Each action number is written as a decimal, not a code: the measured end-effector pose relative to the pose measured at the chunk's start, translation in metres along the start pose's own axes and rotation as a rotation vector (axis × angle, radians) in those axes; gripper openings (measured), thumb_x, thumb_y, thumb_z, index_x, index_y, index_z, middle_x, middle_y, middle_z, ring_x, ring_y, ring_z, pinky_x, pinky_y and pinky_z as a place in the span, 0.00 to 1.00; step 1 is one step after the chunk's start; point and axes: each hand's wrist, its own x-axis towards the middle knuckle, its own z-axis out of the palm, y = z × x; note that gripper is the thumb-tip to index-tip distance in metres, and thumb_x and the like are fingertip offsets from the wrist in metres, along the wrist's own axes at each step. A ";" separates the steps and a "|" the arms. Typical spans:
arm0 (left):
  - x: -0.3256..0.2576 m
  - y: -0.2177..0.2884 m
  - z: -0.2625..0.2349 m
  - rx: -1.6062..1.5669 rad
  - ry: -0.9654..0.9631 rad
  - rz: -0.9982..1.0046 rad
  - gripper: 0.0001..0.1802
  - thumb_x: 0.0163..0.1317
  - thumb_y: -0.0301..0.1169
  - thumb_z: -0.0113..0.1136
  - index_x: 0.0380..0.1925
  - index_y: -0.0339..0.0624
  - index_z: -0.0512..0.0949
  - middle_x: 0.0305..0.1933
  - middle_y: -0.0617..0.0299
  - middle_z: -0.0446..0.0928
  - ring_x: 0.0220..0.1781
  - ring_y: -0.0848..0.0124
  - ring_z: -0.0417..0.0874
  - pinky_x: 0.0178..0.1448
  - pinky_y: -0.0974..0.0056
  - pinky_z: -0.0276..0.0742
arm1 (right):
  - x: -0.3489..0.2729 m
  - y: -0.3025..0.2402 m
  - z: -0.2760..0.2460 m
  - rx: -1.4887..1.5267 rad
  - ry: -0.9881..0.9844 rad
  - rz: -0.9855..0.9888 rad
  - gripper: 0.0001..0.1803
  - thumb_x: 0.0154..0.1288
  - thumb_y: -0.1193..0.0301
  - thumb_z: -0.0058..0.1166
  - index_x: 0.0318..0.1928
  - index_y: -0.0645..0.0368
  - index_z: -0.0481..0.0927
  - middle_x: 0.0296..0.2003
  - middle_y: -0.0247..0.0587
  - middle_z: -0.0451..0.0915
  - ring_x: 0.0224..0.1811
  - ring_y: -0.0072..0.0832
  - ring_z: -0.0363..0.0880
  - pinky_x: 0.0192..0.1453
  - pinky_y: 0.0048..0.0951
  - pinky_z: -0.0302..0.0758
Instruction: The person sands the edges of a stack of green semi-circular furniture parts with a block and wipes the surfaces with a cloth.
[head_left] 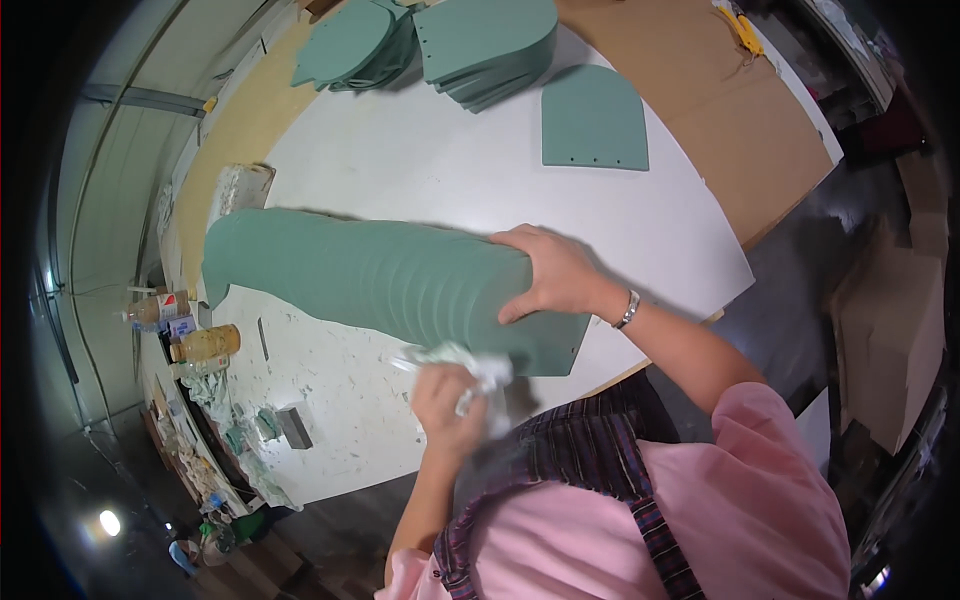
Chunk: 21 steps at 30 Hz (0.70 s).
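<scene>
A long row of overlapping green sheets (390, 265) with rounded ends runs across the white table, fanned so that each edge shows as a curved ridge. My right hand (560, 270) lies on the right end of the row, thumb and fingers spread apart over the top sheet. Closed around a crumpled white cloth (480, 370), my left hand (448, 408) is at the near edge of the row, close to its right end. Motion blurs this hand and the cloth, so I cannot tell whether the cloth touches the sheets.
One green sheet (595, 118) with small holes lies farther back. Two stacks of such sheets (487, 45) (350, 42) stand at the far edge. Bottles (207, 344) and a small grey block (294, 427) are at left. Brown cardboard (700, 110) covers the right side, with a yellow cutter (742, 32).
</scene>
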 end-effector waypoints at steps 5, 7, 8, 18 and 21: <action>-0.037 -0.021 -0.028 0.055 0.112 -0.238 0.11 0.44 0.19 0.65 0.32 0.38 0.84 0.37 0.52 0.83 0.43 0.54 0.84 0.49 0.54 0.79 | -0.002 -0.004 0.001 -0.022 -0.012 0.023 0.53 0.37 0.49 0.81 0.67 0.58 0.77 0.59 0.44 0.81 0.62 0.41 0.80 0.66 0.38 0.76; 0.013 -0.004 -0.043 0.099 0.200 -0.114 0.15 0.45 0.16 0.66 0.37 0.38 0.86 0.40 0.52 0.82 0.43 0.54 0.83 0.49 0.55 0.78 | -0.003 -0.001 0.000 -0.003 -0.021 0.021 0.54 0.38 0.49 0.81 0.67 0.58 0.77 0.59 0.44 0.81 0.62 0.41 0.80 0.67 0.37 0.76; 0.039 -0.002 -0.044 0.177 0.231 -0.033 0.17 0.46 0.17 0.68 0.38 0.40 0.86 0.40 0.53 0.81 0.43 0.53 0.82 0.49 0.54 0.78 | -0.003 0.002 -0.002 0.022 -0.013 0.024 0.54 0.38 0.49 0.81 0.67 0.58 0.77 0.60 0.45 0.81 0.62 0.41 0.80 0.67 0.37 0.76; 0.164 0.001 -0.003 0.521 -0.112 0.169 0.12 0.52 0.18 0.61 0.34 0.44 0.85 0.39 0.59 0.79 0.45 0.54 0.78 0.49 0.52 0.73 | -0.002 0.000 0.001 0.008 0.005 -0.008 0.53 0.40 0.48 0.81 0.66 0.60 0.77 0.57 0.48 0.81 0.60 0.42 0.81 0.66 0.37 0.76; 0.159 -0.006 -0.011 0.565 -0.176 0.189 0.12 0.52 0.18 0.60 0.35 0.44 0.84 0.40 0.59 0.79 0.45 0.54 0.78 0.49 0.52 0.71 | -0.003 0.009 0.003 -0.012 0.033 -0.010 0.53 0.39 0.46 0.80 0.65 0.60 0.78 0.57 0.47 0.82 0.59 0.43 0.82 0.65 0.38 0.77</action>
